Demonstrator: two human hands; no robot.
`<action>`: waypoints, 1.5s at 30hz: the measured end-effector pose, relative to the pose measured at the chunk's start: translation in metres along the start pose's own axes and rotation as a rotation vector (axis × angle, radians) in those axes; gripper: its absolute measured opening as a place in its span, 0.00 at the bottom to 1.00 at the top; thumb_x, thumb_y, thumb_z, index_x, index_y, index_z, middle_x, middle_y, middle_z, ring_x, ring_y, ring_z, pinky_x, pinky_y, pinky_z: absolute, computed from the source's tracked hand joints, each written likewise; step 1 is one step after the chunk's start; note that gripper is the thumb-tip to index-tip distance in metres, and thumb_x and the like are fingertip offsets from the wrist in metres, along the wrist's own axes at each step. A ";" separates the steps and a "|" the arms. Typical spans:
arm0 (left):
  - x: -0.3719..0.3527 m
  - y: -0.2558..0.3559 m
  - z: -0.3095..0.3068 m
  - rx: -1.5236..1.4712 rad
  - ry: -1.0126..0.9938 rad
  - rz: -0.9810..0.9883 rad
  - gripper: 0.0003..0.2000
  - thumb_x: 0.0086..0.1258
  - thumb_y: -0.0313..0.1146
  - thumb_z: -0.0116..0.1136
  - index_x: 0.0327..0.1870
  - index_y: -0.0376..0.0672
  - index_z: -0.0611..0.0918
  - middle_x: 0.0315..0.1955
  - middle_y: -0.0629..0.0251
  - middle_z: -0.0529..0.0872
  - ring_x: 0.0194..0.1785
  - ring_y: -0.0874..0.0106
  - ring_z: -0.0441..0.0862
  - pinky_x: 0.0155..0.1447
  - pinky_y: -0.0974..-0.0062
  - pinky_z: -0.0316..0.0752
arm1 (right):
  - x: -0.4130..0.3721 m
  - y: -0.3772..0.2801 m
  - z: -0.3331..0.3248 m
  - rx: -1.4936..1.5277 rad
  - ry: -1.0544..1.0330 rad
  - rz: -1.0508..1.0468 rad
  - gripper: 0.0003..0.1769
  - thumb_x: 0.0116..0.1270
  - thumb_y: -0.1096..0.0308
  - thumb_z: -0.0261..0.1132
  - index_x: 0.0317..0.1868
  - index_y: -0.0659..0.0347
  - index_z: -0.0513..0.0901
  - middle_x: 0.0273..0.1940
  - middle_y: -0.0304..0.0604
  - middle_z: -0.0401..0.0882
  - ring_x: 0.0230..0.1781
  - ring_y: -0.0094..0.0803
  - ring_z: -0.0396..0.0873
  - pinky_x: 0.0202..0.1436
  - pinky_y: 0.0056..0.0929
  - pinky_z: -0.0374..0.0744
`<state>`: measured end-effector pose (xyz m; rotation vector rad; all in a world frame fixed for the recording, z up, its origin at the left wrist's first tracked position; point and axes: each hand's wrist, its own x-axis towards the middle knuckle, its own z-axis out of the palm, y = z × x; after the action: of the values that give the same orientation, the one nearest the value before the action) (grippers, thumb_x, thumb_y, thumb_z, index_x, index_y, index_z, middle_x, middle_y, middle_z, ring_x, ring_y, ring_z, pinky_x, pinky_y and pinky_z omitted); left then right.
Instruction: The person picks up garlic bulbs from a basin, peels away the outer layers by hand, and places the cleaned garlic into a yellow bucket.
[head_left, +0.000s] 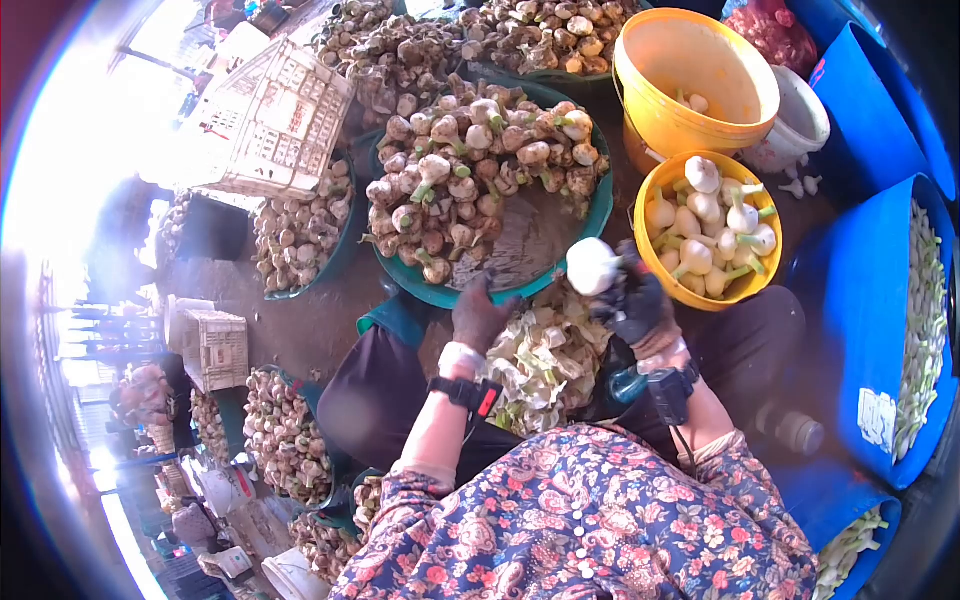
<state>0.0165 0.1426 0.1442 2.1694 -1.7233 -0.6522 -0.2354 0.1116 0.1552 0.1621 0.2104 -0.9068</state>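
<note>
My right hand [637, 300], in a dark glove, holds a white peeled garlic bulb [592, 266] at its fingertips, just left of a yellow bucket [640, 235] of clean white bulbs. My left hand [482, 315], also gloved, is at the near rim of a green tub [430, 292]; its fingers point at the tub and nothing shows in them. Unpeeled, soiled garlic bulbs [450, 180] are heaped in that tub, around a bare wet patch. Between my legs lies a pile of peeled skins [548, 365].
A larger yellow bucket [690, 110] and a white bucket [800, 125] stand at the upper right. Blue containers [850, 300] line the right side. White crates [265, 125] and more garlic tubs [290, 430] are at the left, where a person [145, 400] shows dimly.
</note>
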 end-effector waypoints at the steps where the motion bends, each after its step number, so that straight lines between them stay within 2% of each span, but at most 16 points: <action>1: 0.020 -0.018 0.014 0.019 0.219 0.084 0.30 0.52 0.46 0.68 0.57 0.43 0.75 0.52 0.47 0.76 0.49 0.52 0.79 0.55 0.63 0.74 | -0.003 -0.005 0.015 -0.101 0.041 -0.092 0.21 0.71 0.48 0.51 0.43 0.58 0.76 0.29 0.35 0.77 0.27 0.25 0.74 0.26 0.27 0.71; 2: 0.039 -0.025 0.020 0.076 0.255 0.062 0.30 0.53 0.44 0.67 0.58 0.45 0.74 0.52 0.48 0.76 0.49 0.52 0.79 0.53 0.62 0.74 | -0.006 -0.010 0.030 -0.205 0.092 -0.179 0.27 0.71 0.43 0.46 0.47 0.60 0.75 0.28 0.36 0.76 0.25 0.27 0.72 0.26 0.27 0.69; 4: 0.074 -0.032 0.029 0.187 0.322 0.028 0.31 0.53 0.41 0.66 0.61 0.49 0.72 0.52 0.50 0.76 0.50 0.52 0.79 0.50 0.60 0.76 | -0.001 -0.026 0.029 0.001 -0.121 0.076 0.38 0.70 0.37 0.40 0.60 0.65 0.69 0.28 0.38 0.75 0.23 0.28 0.69 0.26 0.26 0.69; 7: 0.122 -0.041 0.046 0.432 -0.006 -0.143 0.24 0.60 0.37 0.59 0.59 0.54 0.73 0.56 0.52 0.73 0.50 0.51 0.79 0.50 0.59 0.77 | 0.005 -0.011 0.011 -0.389 0.298 0.062 0.41 0.69 0.34 0.41 0.57 0.68 0.70 0.24 0.40 0.75 0.21 0.30 0.73 0.26 0.26 0.73; 9: 0.149 -0.069 0.076 0.487 0.010 -0.066 0.15 0.63 0.34 0.51 0.52 0.55 0.76 0.42 0.55 0.83 0.44 0.56 0.83 0.45 0.58 0.78 | 0.011 0.004 0.011 -0.616 0.383 0.108 0.42 0.67 0.32 0.43 0.55 0.67 0.73 0.26 0.41 0.77 0.23 0.27 0.76 0.27 0.25 0.76; 12: 0.144 -0.042 0.056 0.237 0.058 -0.080 0.13 0.61 0.41 0.57 0.41 0.46 0.84 0.35 0.51 0.85 0.42 0.56 0.83 0.44 0.63 0.76 | 0.022 0.014 0.002 -0.721 0.490 0.166 0.38 0.65 0.33 0.50 0.53 0.64 0.75 0.28 0.42 0.78 0.25 0.27 0.77 0.27 0.25 0.77; 16: 0.094 -0.004 0.017 -0.261 -0.164 0.039 0.14 0.58 0.38 0.64 0.42 0.41 0.85 0.35 0.57 0.87 0.39 0.69 0.85 0.46 0.74 0.77 | 0.023 0.023 0.005 -0.817 0.706 0.175 0.32 0.67 0.38 0.53 0.50 0.60 0.77 0.32 0.40 0.78 0.25 0.27 0.77 0.29 0.23 0.76; 19: 0.043 0.039 -0.004 -0.650 -0.509 0.124 0.15 0.56 0.31 0.68 0.45 0.37 0.83 0.39 0.66 0.86 0.44 0.75 0.81 0.53 0.75 0.74 | 0.029 0.030 -0.034 -0.832 0.269 0.072 0.26 0.69 0.42 0.54 0.46 0.59 0.79 0.34 0.39 0.78 0.27 0.27 0.77 0.31 0.23 0.76; 21: 0.018 0.049 -0.004 -0.579 -0.322 0.341 0.28 0.54 0.33 0.71 0.57 0.36 0.75 0.49 0.64 0.81 0.52 0.75 0.77 0.58 0.74 0.71 | 0.015 0.030 -0.005 -0.829 0.332 0.096 0.23 0.69 0.45 0.54 0.43 0.58 0.80 0.34 0.38 0.79 0.31 0.27 0.78 0.35 0.23 0.76; 25: -0.015 0.060 0.010 -1.029 -0.320 0.060 0.27 0.55 0.32 0.71 0.56 0.33 0.74 0.50 0.61 0.80 0.52 0.74 0.78 0.57 0.75 0.72 | -0.006 0.029 0.066 -1.010 0.529 0.202 0.25 0.67 0.43 0.55 0.43 0.58 0.81 0.35 0.41 0.82 0.31 0.31 0.80 0.37 0.27 0.77; 27: -0.023 0.064 0.002 -1.037 -0.311 -0.046 0.27 0.55 0.31 0.70 0.56 0.33 0.74 0.48 0.61 0.82 0.49 0.75 0.79 0.56 0.76 0.73 | -0.002 0.031 0.052 -1.284 0.568 0.145 0.26 0.66 0.42 0.56 0.41 0.58 0.82 0.34 0.44 0.82 0.31 0.34 0.80 0.38 0.31 0.77; 30: -0.030 0.062 -0.008 -0.813 -0.247 0.102 0.25 0.54 0.32 0.70 0.53 0.34 0.77 0.44 0.63 0.83 0.47 0.76 0.80 0.53 0.76 0.75 | 0.002 0.038 0.014 -1.696 0.334 -0.383 0.25 0.63 0.44 0.61 0.33 0.62 0.82 0.31 0.52 0.81 0.33 0.46 0.80 0.38 0.39 0.75; 33: -0.038 0.074 -0.024 -0.747 -0.291 0.135 0.26 0.52 0.32 0.72 0.53 0.35 0.78 0.44 0.63 0.84 0.46 0.77 0.79 0.54 0.77 0.74 | 0.003 0.039 0.013 -1.929 0.274 -0.560 0.22 0.61 0.48 0.64 0.34 0.63 0.82 0.31 0.54 0.80 0.32 0.49 0.79 0.36 0.40 0.74; 37: -0.040 0.066 -0.028 -0.871 -0.354 0.078 0.26 0.52 0.31 0.73 0.53 0.34 0.78 0.44 0.64 0.83 0.46 0.78 0.79 0.54 0.77 0.74 | -0.002 0.035 0.020 -1.866 0.155 -0.439 0.16 0.62 0.57 0.65 0.36 0.64 0.82 0.26 0.50 0.79 0.24 0.42 0.77 0.30 0.35 0.73; 40: -0.043 0.069 -0.038 -0.915 -0.377 0.016 0.26 0.52 0.31 0.73 0.53 0.33 0.78 0.45 0.64 0.83 0.46 0.78 0.79 0.54 0.77 0.74 | 0.001 0.032 0.014 -1.492 0.085 -0.267 0.14 0.65 0.60 0.63 0.39 0.63 0.83 0.23 0.36 0.78 0.22 0.27 0.74 0.27 0.27 0.71; 45: -0.042 0.066 -0.032 -0.997 -0.345 -0.020 0.26 0.53 0.30 0.73 0.53 0.32 0.77 0.46 0.63 0.83 0.46 0.77 0.79 0.54 0.77 0.75 | -0.003 0.026 0.022 -1.186 0.218 -0.006 0.15 0.68 0.57 0.60 0.43 0.60 0.83 0.26 0.28 0.76 0.23 0.18 0.70 0.26 0.20 0.69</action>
<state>-0.0295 0.1658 0.2111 1.4010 -1.0870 -1.5447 -0.2144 0.1249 0.1785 -0.8423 0.9088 -0.6468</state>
